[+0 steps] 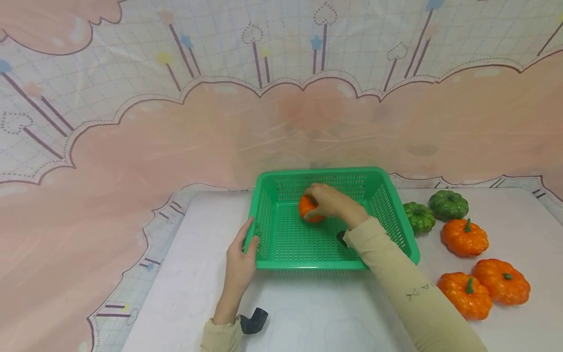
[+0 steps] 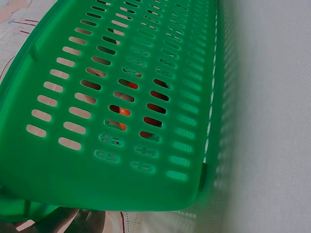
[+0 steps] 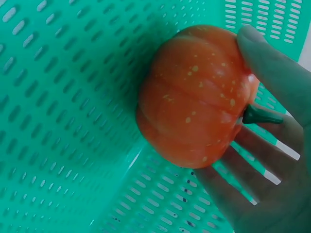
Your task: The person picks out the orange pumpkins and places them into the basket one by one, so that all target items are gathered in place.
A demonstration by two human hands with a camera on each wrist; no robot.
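Observation:
A small orange pumpkin [image 1: 310,211] with a green stem is inside the green plastic basket [image 1: 308,265]. My right hand [image 1: 327,199] grips this pumpkin from above, thumb on one side and fingers on the other. In the right wrist view the pumpkin [image 3: 194,97] shows yellow specks, and the basket's slotted wall lies close behind it. At the basket's left rim, my left hand [image 1: 241,261] holds the edge between thumb and fingers. The left wrist view shows the slotted outer side of the basket [image 2: 112,179], with fingers [image 2: 58,221] partly visible under its rim.
Right of the basket lie two green pumpkins, one nearer [image 1: 419,217] and one farther [image 1: 448,205]. Three orange pumpkins sit closer to me: one [image 1: 464,238], another [image 1: 501,282] and a third [image 1: 465,296]. The white table [image 1: 321,318] meets a patterned cloth [image 1: 308,132] behind.

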